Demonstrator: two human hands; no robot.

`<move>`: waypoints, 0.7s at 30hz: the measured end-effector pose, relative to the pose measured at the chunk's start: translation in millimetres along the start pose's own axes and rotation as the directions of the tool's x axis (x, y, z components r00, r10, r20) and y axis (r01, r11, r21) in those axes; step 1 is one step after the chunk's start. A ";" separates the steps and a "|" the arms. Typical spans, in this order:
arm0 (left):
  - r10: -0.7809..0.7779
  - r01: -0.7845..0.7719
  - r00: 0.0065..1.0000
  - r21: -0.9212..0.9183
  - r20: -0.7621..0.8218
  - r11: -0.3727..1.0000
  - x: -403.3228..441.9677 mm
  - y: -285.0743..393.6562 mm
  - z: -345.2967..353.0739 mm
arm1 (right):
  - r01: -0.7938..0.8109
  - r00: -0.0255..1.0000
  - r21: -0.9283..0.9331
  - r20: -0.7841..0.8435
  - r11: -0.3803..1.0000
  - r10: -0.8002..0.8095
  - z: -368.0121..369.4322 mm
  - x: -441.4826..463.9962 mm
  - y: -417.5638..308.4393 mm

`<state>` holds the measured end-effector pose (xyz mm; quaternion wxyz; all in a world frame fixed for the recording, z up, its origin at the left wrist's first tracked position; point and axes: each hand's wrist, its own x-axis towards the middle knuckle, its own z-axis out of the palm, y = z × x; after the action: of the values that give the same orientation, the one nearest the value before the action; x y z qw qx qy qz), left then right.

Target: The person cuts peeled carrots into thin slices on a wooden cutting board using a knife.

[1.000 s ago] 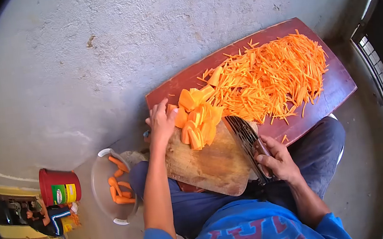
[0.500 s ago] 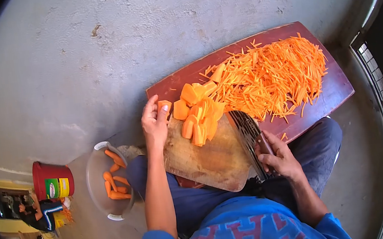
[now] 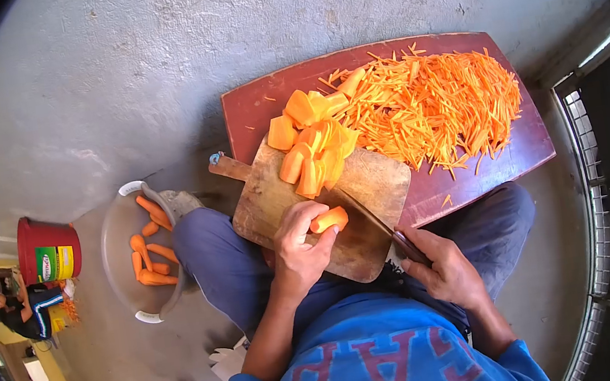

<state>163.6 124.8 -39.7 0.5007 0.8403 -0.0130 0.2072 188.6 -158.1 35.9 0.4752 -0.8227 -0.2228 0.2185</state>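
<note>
My left hand (image 3: 303,246) grips a short carrot piece (image 3: 330,219) over the near part of the wooden cutting board (image 3: 268,204). In my right hand (image 3: 442,269) is the handle of a knife (image 3: 366,212); its blade, seen nearly edge-on, slants over the board just right of the carrot piece. Whether blade and carrot touch I cannot tell. Sliced carrot pieces (image 3: 319,150) are heaped on the far part of the board. Beyond them a large pile of carrot shreds (image 3: 441,111) covers much of the red tabletop (image 3: 252,112).
A grey tub (image 3: 118,280) with several whole carrots (image 3: 145,250) stands on the floor at left. Beside it is a red bucket (image 3: 49,251). Another person (image 3: 24,312) sits at far left. A wall (image 3: 152,79) rises behind the table; a barred frame (image 3: 593,214) is at right.
My left hand has come from the board's far left corner to its near middle, bringing a carrot piece. The knife has turned from flat to nearly edge-on and moved left over the board.
</note>
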 end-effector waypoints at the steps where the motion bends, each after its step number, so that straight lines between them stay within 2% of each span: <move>1: -0.011 0.011 1.000 -0.020 -0.008 1.000 -1.8 4.1 -2.0 | 0.020 1.000 -0.057 -0.008 0.998 -0.020 1.0 -2.1 -2.0; 2: -0.023 0.022 1.000 -0.038 -0.015 0.999 -4.0 6.0 -2.9 | 0.019 1.000 -0.053 0.005 0.998 -0.019 1.5 -4.7 -0.9; 5: 0.122 -0.120 0.992 0.051 -0.034 0.991 -9.3 5.8 0.8 | 0.011 0.994 0.018 0.106 1.000 -0.012 2.6 -5.3 -4.6; 6: 0.135 -0.134 0.991 0.059 -0.016 0.989 -13.0 4.4 2.7 | 0.020 0.995 0.019 0.095 1.000 -0.022 5.6 -4.4 -5.2; 9: 0.303 -0.305 0.952 0.193 0.041 0.933 -20.3 2.3 1.7 | 0.034 0.997 0.023 0.065 0.999 -0.036 13.8 -2.4 -8.3; 12: 0.348 -0.345 0.937 0.221 0.026 0.912 -22.6 6.2 -0.8 | 0.029 0.998 0.055 0.056 0.998 -0.032 14.2 -0.8 -14.1; 15: 0.369 -0.357 0.929 0.246 -0.002 0.901 -28.2 0.9 -2.1 | 0.034 0.998 -0.035 0.047 0.999 -0.032 5.5 -4.2 -34.2; 21: 0.451 -0.438 0.892 0.287 0.020 0.852 -29.9 -5.3 0.4 | 0.062 0.986 -0.140 0.161 0.988 -0.039 -5.9 -24.5 -46.7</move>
<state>137.6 121.6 -55.2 0.3138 0.8722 -0.1651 0.3369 164.9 -155.3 83.3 0.4006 -0.8292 -0.2958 0.2539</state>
